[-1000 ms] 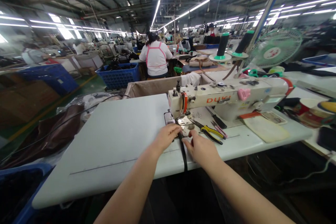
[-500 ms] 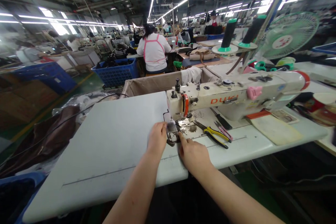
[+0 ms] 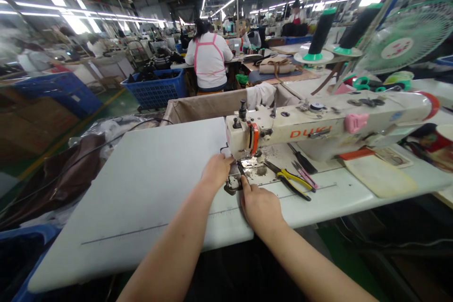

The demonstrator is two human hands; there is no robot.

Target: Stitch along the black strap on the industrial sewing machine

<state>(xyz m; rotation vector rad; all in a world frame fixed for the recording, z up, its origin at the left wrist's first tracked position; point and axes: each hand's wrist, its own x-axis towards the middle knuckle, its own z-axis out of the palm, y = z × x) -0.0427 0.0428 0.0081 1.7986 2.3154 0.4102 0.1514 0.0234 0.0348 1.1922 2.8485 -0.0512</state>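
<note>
A white sewing machine point(image 3: 276, 130) stands on a pale table point(image 3: 152, 174). Its metal bed plate point(image 3: 255, 170) lies under the needle area. My left hand point(image 3: 216, 170) is at the left of the needle area, fingers closed together, their tips at the plate; anything between them is too small to make out. My right hand point(image 3: 262, 205) touches the plate's front with its extended index finger, the other fingers curled. Just right of the plate lie yellow-black pliers point(image 3: 292, 180), pink-handled snips point(image 3: 305, 177) and a black-handled screwdriver point(image 3: 304, 159).
Thread cones point(image 3: 321, 33) and a green fan point(image 3: 403, 47) stand at the back right. A cloth-lined bin point(image 3: 205, 106) is behind the table. Further back sits a person point(image 3: 210, 59) beside a blue basket point(image 3: 157, 89). A cream cloth point(image 3: 380, 174) lies at right.
My left hand has moved slightly up and right, nearer the needle area. My right index finger stays at the plate. The view has shifted a little.
</note>
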